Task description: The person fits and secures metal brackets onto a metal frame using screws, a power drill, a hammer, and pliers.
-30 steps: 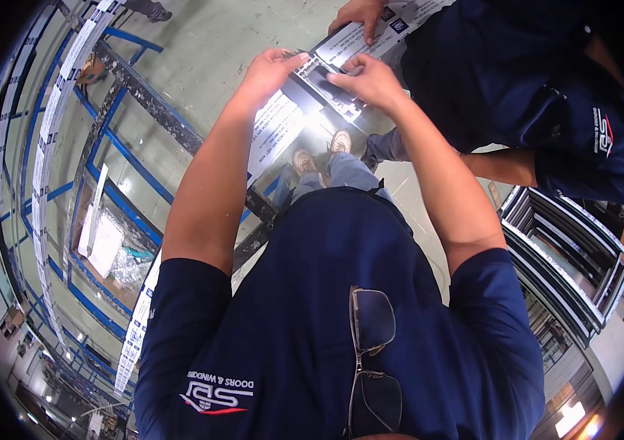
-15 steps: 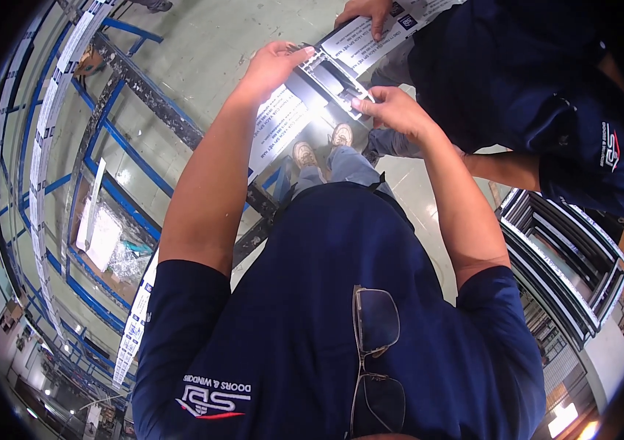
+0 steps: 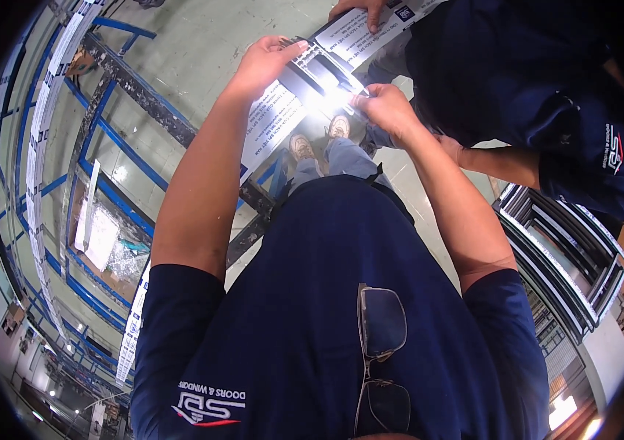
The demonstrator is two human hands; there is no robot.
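Observation:
Both of my hands are on a short metal profile section (image 3: 317, 64) with open, ribbed chambers at its end. At its upper left edge, the fingers and thumb of my left hand (image 3: 262, 67) are closed on it. My right hand (image 3: 389, 110) pinches its lower right end with thumb and fingers. Strong glare hides part of the lower end. The section lies across or just above a long profile (image 3: 275, 121) wrapped in white printed film; whether they touch, I cannot tell.
On the right stands a co-worker in a dark blue shirt (image 3: 502, 81); that person's hand (image 3: 363, 11) rests on the long profile's far part. Blue steel racks (image 3: 125, 147) fill the left side. Stacked dark frames (image 3: 554, 249) lean at the right. My shoes (image 3: 303, 147) are below.
The view has shifted a little. The profile section has tilted slightly in my hands, and the glare at its lower end is brighter. Both hands keep their grip.

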